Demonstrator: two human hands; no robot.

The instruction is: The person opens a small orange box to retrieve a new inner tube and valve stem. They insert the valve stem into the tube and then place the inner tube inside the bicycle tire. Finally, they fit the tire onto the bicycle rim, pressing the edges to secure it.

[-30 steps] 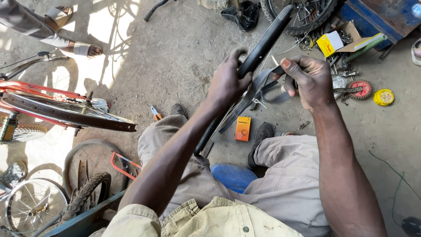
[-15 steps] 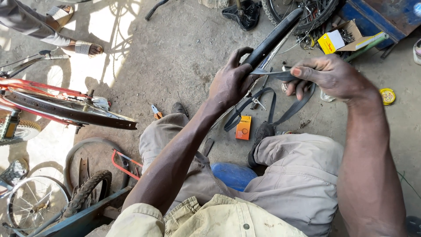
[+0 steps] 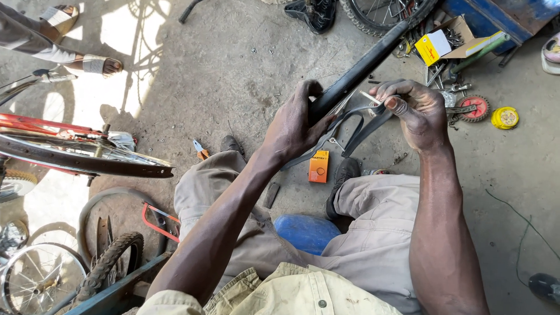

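While the left hand point(image 3: 294, 125) is wrapped shut around the black bicycle tyre point(image 3: 364, 61), we see the right hand point(image 3: 417, 111) pinching the limp black inner tube point(image 3: 361, 125) between thumb and fingers, its grip pressed together on the rubber just beside the tyre. Both things hang in the air above the dirt floor point(image 3: 233, 70), over our knees, with the tyre slanting up toward the far right corner of the floor, where a yellow cardboard box point(image 3: 434, 46) and scattered metal tools point(image 3: 449, 87) lie.

We judge the tyre light but springy and fairly stiff, so a full fist around its body suits it. The tube looks soft, floppy and thin; it will sag and twist wherever it is unsupported. We would pinch it close to the tyre, near the pale valve stem point(image 3: 370, 97), keeping clear of sharp edges, since thin rubber can tear. A small orange box point(image 3: 319, 166) lies on the floor below the hands, between our feet.
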